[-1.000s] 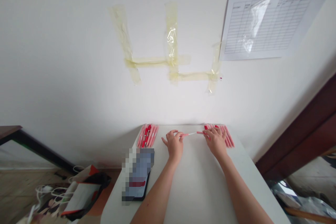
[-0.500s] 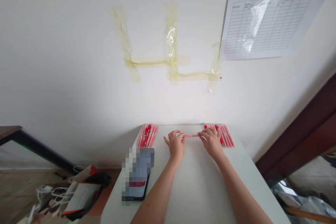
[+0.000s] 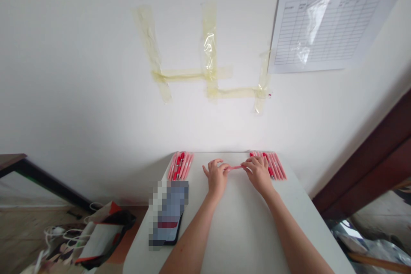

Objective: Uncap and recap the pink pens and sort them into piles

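A pink pen [image 3: 236,167] is held level above the far part of the white table [image 3: 244,231]. My left hand [image 3: 217,176] pinches its left end and my right hand [image 3: 258,173] pinches its right end. The two hands are close together, with only a short piece of the pen showing between them. A pile of pink pens with red parts [image 3: 180,165] lies to the left of my left hand. Another row of pink pens [image 3: 275,165] lies just right of my right hand.
A phone [image 3: 167,218] lies on the table's left edge. The wall behind carries yellowed tape strips [image 3: 209,51] and a printed sheet [image 3: 324,30]. A bag and cables [image 3: 93,239] sit on the floor at left. Dark wooden furniture [image 3: 369,167] stands at right.
My hands have come together: the long gap with a thin white refill between two pen parts has closed to a short pink piece.
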Demonstrator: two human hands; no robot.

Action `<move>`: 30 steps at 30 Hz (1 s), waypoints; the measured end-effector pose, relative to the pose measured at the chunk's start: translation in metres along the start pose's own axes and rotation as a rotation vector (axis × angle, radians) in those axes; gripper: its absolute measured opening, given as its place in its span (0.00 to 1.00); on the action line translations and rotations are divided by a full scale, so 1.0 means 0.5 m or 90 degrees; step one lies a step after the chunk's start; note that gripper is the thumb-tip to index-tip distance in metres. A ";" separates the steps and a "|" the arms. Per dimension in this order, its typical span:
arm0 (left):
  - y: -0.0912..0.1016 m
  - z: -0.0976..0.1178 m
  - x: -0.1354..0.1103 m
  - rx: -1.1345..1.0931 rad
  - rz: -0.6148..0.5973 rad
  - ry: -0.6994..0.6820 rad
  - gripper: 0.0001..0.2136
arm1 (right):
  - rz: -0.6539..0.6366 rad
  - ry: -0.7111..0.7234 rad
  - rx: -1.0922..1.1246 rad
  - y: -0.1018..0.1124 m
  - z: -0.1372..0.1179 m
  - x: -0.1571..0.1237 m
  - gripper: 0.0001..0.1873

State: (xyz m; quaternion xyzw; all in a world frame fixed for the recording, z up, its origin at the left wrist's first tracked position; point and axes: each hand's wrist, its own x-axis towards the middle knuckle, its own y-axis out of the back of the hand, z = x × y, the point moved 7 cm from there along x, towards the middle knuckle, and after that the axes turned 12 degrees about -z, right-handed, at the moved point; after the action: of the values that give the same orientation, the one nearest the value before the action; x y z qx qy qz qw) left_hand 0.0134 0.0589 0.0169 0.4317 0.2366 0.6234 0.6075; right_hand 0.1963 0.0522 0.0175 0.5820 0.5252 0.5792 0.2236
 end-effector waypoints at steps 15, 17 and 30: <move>0.006 0.001 0.001 -0.021 0.027 -0.008 0.07 | -0.030 -0.024 0.119 0.002 0.009 0.005 0.13; 0.007 0.000 0.001 -0.018 0.025 0.001 0.06 | -0.031 -0.005 0.114 0.005 0.002 0.004 0.12; 0.011 0.007 -0.001 -0.025 0.008 0.004 0.06 | -0.060 -0.018 0.092 0.008 -0.007 0.005 0.17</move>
State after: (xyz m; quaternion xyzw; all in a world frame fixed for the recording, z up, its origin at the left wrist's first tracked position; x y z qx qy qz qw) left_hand 0.0133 0.0569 0.0232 0.4194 0.2232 0.6330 0.6113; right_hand 0.1940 0.0520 0.0227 0.5793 0.5890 0.5208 0.2151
